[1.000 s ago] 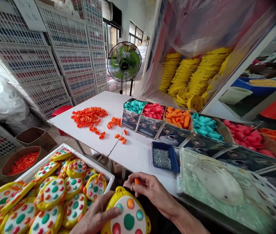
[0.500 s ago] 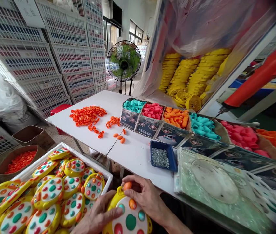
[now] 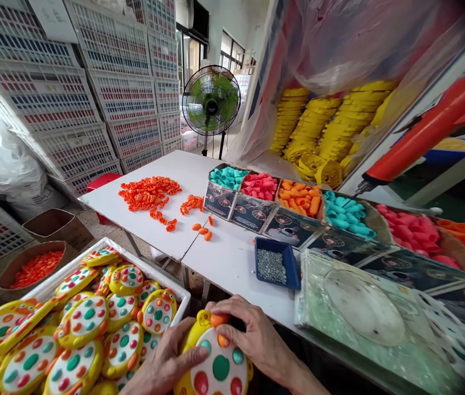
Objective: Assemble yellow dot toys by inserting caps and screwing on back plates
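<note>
I saw bare white table between the loose orange pieces and the blue tray; the row of boxes blocked the way beyond.

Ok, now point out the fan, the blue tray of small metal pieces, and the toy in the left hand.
Fan (image 3: 211, 108): head view, on its round hub.
Blue tray (image 3: 294, 267): head view, on its right wall.
Toy (image 3: 220, 368): head view, on its big green dot.
</note>
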Demonstrator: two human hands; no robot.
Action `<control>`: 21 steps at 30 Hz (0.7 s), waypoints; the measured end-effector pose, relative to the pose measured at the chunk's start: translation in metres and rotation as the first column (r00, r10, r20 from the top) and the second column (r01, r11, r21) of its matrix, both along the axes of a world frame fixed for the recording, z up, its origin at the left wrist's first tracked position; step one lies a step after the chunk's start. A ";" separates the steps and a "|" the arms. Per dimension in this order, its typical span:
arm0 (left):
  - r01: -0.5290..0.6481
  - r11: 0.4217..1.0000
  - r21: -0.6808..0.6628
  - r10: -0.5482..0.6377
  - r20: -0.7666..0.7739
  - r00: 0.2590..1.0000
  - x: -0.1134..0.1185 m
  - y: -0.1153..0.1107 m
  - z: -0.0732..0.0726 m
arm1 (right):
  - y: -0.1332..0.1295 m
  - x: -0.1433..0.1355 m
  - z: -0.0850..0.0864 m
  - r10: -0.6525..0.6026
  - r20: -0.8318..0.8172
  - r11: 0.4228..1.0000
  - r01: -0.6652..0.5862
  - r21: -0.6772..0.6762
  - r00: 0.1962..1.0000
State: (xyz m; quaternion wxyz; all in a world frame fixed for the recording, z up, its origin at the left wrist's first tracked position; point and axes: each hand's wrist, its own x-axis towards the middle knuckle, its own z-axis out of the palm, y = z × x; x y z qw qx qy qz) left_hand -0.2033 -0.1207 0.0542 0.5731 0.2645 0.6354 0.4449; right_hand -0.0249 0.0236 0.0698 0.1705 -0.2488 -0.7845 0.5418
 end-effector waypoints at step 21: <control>-0.052 0.998 -0.024 0.049 -0.113 0.992 -0.008 -0.006 -0.007 | 0.010 -0.004 0.017 0.021 0.113 0.997 -0.030 0.077 0.993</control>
